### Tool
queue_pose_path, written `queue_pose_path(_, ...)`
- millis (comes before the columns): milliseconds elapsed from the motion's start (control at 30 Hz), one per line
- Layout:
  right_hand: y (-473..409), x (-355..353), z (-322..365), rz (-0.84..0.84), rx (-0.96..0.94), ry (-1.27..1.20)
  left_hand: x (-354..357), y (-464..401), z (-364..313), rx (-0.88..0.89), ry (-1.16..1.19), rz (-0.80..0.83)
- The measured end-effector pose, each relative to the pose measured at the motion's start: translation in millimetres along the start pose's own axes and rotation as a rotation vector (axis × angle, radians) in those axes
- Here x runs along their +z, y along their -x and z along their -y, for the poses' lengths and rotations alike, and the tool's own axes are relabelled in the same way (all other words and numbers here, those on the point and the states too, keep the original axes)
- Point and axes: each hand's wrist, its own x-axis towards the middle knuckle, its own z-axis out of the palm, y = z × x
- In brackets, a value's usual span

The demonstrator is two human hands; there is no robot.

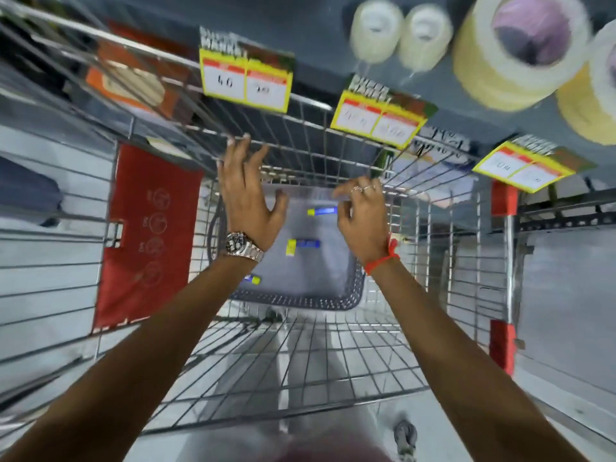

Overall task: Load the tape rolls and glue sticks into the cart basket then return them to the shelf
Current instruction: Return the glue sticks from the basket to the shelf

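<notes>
Three blue-and-yellow glue sticks lie in a grey basket [300, 300] inside the wire cart [300, 368]: one at the far side [321, 211], one in the middle [302, 245], one at the near left [252, 279]. My left hand [246, 198] hovers above the basket with fingers spread, holding nothing, a watch on its wrist. My right hand [361, 211], with rings and a red wrist thread, hangs over the basket's right side, fingers loosely curled and empty. Tape rolls stand on the shelf above: two small clear ones [376, 28] [425, 35] and a big yellowish one [520, 48].
Yellow price tags [246, 78] [378, 120] [523, 170] line the shelf edge just beyond the cart's far rim. A red child-seat flap [146, 235] hangs at the cart's left wall. A further large roll [596, 101] shows at the right edge. Grey floor lies below.
</notes>
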Motion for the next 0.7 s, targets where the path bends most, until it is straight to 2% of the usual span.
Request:
queue_pose_path(100, 27.1, 46.8, -39.4, 0.387, 0.153, 0.099, 21.4, 39.6, 51.1, -0.341, -0.18, 0.308)
queue_pose_path(233, 40.5, 86.5, -69.0, 0.519, 0.224, 0.219, 63.0, 79.1, 101.2, -0.702, -0.155, 0.784)
queue_pose_path(300, 36.3, 105.1, -79.4, 0.533, 0.188, 0.3, 81.0, 89.6, 104.5, -0.908, -0.062, 0.872)
queue_pose_path(367, 28.7, 119.7, -85.6, 0.525, 0.128, 0.357, 94.1, 93.9, 95.9, -1.17, 0.141, 0.758)
queue_pose_path(433, 22.2, 128.3, -87.2, 0.537, 0.082, 0.383, 113.6, 97.1, 93.8, -1.308, 0.234, 0.651)
queue_pose_path(533, 17.5, 136.5, -93.5, 0.546, 0.023, 0.457, 135.4, 97.4, 87.1, -1.383, 0.242, 0.527)
queue_pose_path(700, 22.8, 142.0, -102.9, 0.491, 0.053, 0.49, 150.6, 88.3, 76.6, -1.406, 0.259, 0.36)
